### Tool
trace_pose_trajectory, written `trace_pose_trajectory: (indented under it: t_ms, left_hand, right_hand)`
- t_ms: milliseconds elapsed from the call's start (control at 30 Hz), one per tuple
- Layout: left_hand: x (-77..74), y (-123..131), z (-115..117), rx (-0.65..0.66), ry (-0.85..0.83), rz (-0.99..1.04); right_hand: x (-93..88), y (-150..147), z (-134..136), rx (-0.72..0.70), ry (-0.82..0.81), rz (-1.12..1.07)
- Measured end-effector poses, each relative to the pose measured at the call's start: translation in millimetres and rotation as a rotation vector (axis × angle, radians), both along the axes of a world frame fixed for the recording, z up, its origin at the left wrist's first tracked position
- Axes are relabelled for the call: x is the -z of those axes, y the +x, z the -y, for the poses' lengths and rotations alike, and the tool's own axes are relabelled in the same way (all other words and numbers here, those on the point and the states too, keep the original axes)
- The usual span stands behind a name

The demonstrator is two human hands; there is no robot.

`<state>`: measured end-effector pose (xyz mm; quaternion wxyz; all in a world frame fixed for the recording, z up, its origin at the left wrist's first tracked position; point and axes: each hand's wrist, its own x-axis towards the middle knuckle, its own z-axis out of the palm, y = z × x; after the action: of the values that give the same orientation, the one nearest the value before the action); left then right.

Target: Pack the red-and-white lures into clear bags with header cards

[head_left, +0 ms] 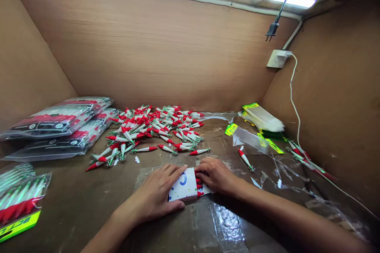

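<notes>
My left hand is wrapped over a small white box with blue lettering and coloured specks, its thumb along the near edge. Red tips of squid jigs stick out of the box's right end. My right hand is at that end, its fingers curled against the red tips; its fingertips are partly hidden. Beyond the hands lies a loose heap of red-and-white squid jigs with green-tinted hook ends. A single squid jig rests to the right of the heap.
Filled clear bags are stacked at the left back; a packed pouch of jigs lies nearer. Empty clear pouches with yellow-green headers sit at the right. Plastic scraps, a white cable and a hanging plug are on the right side.
</notes>
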<state>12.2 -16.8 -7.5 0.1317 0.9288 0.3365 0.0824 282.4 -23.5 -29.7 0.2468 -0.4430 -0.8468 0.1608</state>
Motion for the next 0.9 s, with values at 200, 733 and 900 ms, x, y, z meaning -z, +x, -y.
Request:
trace_pose_trajectory:
  t_ms: [200, 733, 900]
  left_hand:
    - [1.6, 0.9, -2.2, 0.001, -0.01, 0.009]
    - [-3.3, 3.2, -2.0, 0.007, -0.041, -0.039]
    - [-6.8, 4.1, -2.0, -0.001, -0.035, -0.046]
  right_hand:
    - [14.1, 2.6, -8.8, -0.124, 0.082, 0.053]
    - [-51.3, 160.3, -5.1, 0.059, 0.061, 0.559]
    - [-30.2, 170.0, -5.7, 0.035, 0.121, 0.43]
